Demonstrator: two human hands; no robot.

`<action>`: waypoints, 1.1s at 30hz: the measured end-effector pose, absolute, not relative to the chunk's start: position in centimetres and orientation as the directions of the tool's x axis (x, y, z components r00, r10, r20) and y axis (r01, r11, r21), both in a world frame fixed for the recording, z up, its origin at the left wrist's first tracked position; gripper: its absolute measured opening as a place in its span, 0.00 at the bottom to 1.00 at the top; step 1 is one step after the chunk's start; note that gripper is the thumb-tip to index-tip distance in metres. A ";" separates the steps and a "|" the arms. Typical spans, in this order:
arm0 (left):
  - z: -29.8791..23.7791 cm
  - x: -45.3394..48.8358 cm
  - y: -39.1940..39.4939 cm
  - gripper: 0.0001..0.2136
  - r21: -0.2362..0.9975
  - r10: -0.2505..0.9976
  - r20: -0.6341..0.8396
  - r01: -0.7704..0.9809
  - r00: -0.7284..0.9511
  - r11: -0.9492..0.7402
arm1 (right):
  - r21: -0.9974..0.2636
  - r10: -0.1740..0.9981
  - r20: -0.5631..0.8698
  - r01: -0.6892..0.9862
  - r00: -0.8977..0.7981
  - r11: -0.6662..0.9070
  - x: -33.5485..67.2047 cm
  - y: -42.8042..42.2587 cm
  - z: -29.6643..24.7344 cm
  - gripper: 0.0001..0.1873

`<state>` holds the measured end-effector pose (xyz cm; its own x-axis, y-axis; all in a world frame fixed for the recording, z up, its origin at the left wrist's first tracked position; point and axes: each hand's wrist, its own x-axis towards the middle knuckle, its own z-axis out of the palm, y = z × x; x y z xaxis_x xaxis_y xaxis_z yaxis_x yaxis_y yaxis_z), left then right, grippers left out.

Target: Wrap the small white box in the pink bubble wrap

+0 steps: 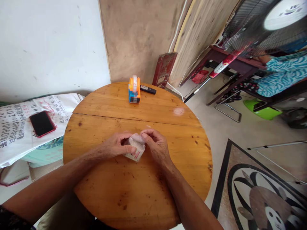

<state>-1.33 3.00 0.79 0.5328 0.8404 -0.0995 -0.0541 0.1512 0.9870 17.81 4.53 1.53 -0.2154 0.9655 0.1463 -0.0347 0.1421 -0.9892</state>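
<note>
A small pale box or packet with red print on one side sits tilted over the middle of the round table. My left hand grips it from the left, thumb across its near face. At its top, my right hand pinches a thin, clear-looking flap or wrapping between thumb and fingers. Whether that film is part of the packet, I cannot tell. Toward the far edge stands an orange and blue tape dispenser with a roll of clear tape, beyond both hands.
A black remote lies beside the dispenser on the wooden table. Left of it, a phone rests on a white printed sack. A standing fan and a seated person's patterned clothing are at the right.
</note>
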 end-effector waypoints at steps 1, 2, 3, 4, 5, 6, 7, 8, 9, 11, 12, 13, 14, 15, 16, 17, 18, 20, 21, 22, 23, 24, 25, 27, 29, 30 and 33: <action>0.9 -1.3 3.0 0.19 0.981 0.829 -0.111 -0.071 0.548 0.179 | -0.988 0.964 0.154 -0.021 -0.215 0.153 17.8 4.5 1.6 0.05; 1.0 -1.3 3.0 0.20 0.972 0.818 -0.128 -0.095 0.561 0.217 | -0.986 0.963 0.161 0.002 -0.215 0.166 17.8 4.5 1.6 0.05; 1.0 -1.3 3.0 0.21 0.960 0.813 -0.143 -0.120 0.565 0.252 | -0.983 0.962 0.167 0.032 -0.216 0.178 17.9 4.4 1.7 0.05; 1.0 -1.2 3.0 0.21 0.950 0.815 -0.155 -0.143 0.558 0.279 | -0.979 0.960 0.173 0.064 -0.218 0.191 17.9 4.3 1.7 0.05; 1.0 -1.2 3.1 0.21 0.943 0.824 -0.165 -0.160 0.543 0.293 | -0.974 0.958 0.179 0.098 -0.223 0.204 18.0 4.3 1.8 0.05; 0.9 -1.1 3.1 0.21 0.939 0.834 -0.171 -0.168 0.524 0.299 | -0.967 0.955 0.184 0.131 -0.231 0.218 18.1 4.1 1.9 0.05; 0.7 -1.1 3.1 0.20 0.939 0.843 -0.175 -0.173 0.508 0.299 | -0.959 0.951 0.191 0.163 -0.241 0.234 18.1 4.0 1.9 0.05; 0.6 -1.0 3.1 0.20 0.938 0.850 -0.177 -0.176 0.496 0.298 | -0.948 0.947 0.203 0.192 -0.250 0.254 18.2 3.9 2.0 0.05; 0.4 -1.0 3.1 0.19 0.938 0.855 -0.180 -0.177 0.485 0.298 | -0.935 0.941 0.219 0.221 -0.259 0.278 18.2 3.8 2.1 0.05; 0.2 -1.0 3.0 0.19 0.940 0.867 -0.188 -0.171 0.461 0.294 | -0.900 0.924 0.256 0.280 -0.283 0.335 18.2 3.6 2.2 0.06; 0.1 -1.0 2.9 0.19 0.946 0.876 -0.190 -0.156 0.443 0.285 | -0.878 0.916 0.275 0.311 -0.294 0.363 18.2 3.5 2.3 0.06; 0.0 -1.0 2.9 0.18 0.957 0.887 -0.188 -0.127 0.421 0.262 | -0.855 0.907 0.289 0.343 -0.306 0.389 18.2 3.5 2.3 0.06; -0.1 -1.0 2.9 0.18 0.971 0.903 -0.176 -0.082 0.393 0.225 | -0.831 0.898 0.300 0.373 -0.322 0.412 18.2 3.4 2.3 0.07; -0.2 -1.0 2.9 0.18 0.984 0.920 -0.154 -0.024 0.361 0.175 | -0.808 0.889 0.310 0.400 -0.337 0.433 18.2 3.4 2.2 0.07; -0.2 -1.0 2.9 0.17 0.992 0.934 -0.126 0.040 0.333 0.119 | -0.785 0.880 0.320 0.421 -0.352 0.454 18.2 3.3 2.1 0.08; -0.2 -1.1 2.9 0.16 0.993 0.945 -0.094 0.102 0.313 0.065 | -0.763 0.869 0.331 0.437 -0.368 0.476 18.1 3.3 2.1 0.08; -0.2 -1.1 2.9 0.16 0.988 0.951 -0.067 0.152 0.301 0.021 | -0.741 0.858 0.344 0.451 -0.382 0.498 18.1 3.3 2.0 0.09; -0.1 -1.2 3.0 0.15 0.977 0.951 -0.050 0.213 0.306 -0.018 | -0.697 0.838 0.369 0.476 -0.402 0.536 18.0 3.3 1.8 0.09; 0.0 -1.2 3.0 0.15 0.973 0.948 -0.056 0.232 0.315 -0.020 | -0.677 0.830 0.381 0.489 -0.407 0.550 18.0 3.3 1.8 0.10; 0.1 -1.3 3.0 0.15 0.969 0.946 -0.064 0.248 0.319 -0.018 | -0.658 0.824 0.392 0.501 -0.408 0.562 17.9 3.3 1.7 0.10; 0.2 -1.3 3.1 0.15 0.965 0.945 -0.072 0.261 0.319 -0.014 | -0.644 0.819 0.403 0.509 -0.408 0.571 17.9 3.3 1.7 0.09; 0.3 -1.4 3.1 0.16 0.962 0.945 -0.081 0.271 0.317 -0.008 | -0.635 0.814 0.412 0.512 -0.409 0.579 17.8 3.3 1.7 0.09; 0.4 -1.5 3.1 0.16 0.961 0.945 -0.090 0.276 0.314 0.000 | -0.628 0.809 0.421 0.511 -0.411 0.587 17.8 3.3 1.7 0.09; 0.6 -1.7 3.2 0.17 0.963 0.940 -0.112 0.270 0.323 0.021 | -0.617 0.799 0.434 0.509 -0.417 0.601 17.8 3.3 1.6 0.09; 0.7 -1.9 3.3 0.17 0.966 0.931 -0.133 0.254 0.340 0.045 | -0.606 0.794 0.440 0.514 -0.419 0.607 17.7 3.3 1.6 0.09; 0.7 -2.0 3.4 0.17 0.968 0.928 -0.141 0.244 0.345 0.056 | -0.602 0.795 0.440 0.519 -0.417 0.606 17.8 3.3 1.5 0.09; 0.6 -2.1 3.4 0.17 0.976 0.924 -0.146 0.204 0.355 0.076 | -0.606 0.809 0.426 0.536 -0.406 0.588 17.8 3.3 1.4 0.10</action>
